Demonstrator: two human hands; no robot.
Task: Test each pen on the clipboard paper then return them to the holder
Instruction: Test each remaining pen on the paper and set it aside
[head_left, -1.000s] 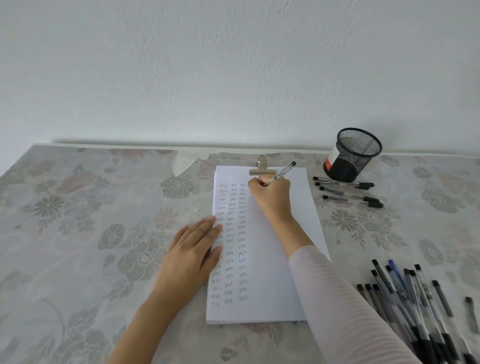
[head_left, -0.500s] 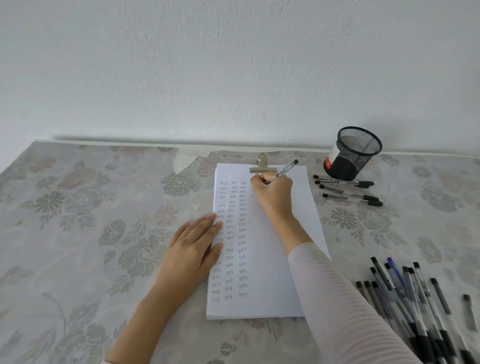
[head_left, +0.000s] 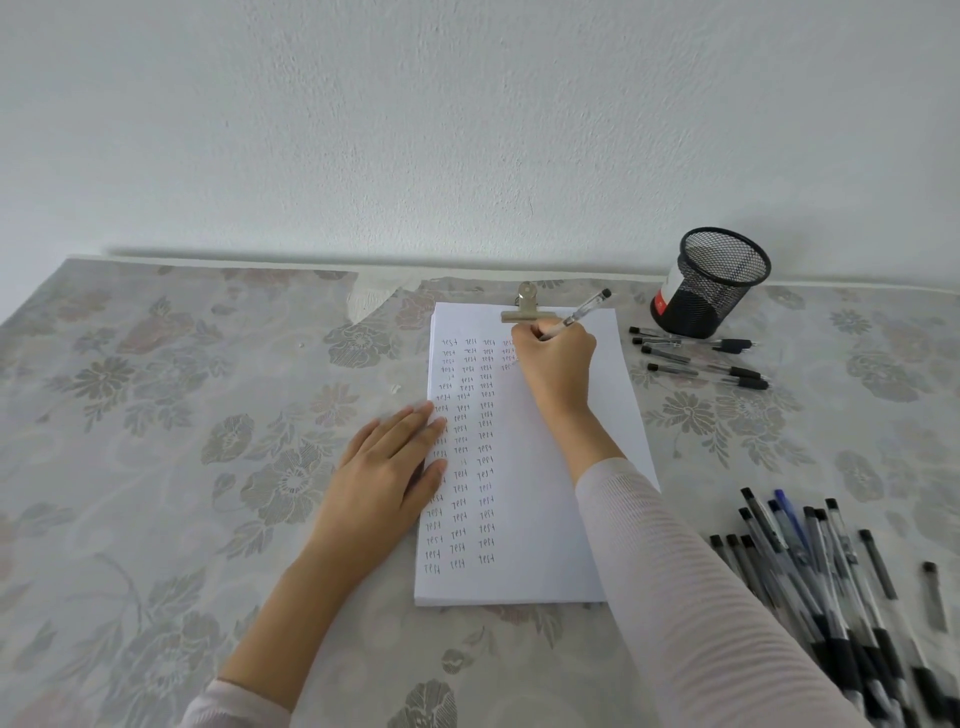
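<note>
1. As seen from the head camera, right hand (head_left: 558, 369) at the top of the clipboard paper (head_left: 545, 519), fingers curled round and pinching a clear pen (head_left: 584, 312); tip hidden behind the fingers, back end slanting up and to the right.
2. Just beside that hand, metal clip (head_left: 527, 310) on the paper's top edge.
3. At the paper's left margin, left hand (head_left: 384, 473) lying flat, fingers straight and close together, fingertips pressing the sheet, palm on the flowered tablecloth (head_left: 156, 415).
4. On the sheet, three full columns of small handwritten marks, with the start of a fourth under the right hand.
5. At the far right, black mesh holder (head_left: 711, 283) standing near the wall; a few pens (head_left: 696, 358) lying just in front of it on the cloth.
6. At the near right, heap of pens (head_left: 810, 561) beside the right sleeve (head_left: 701, 597), well apart from the holder.
</note>
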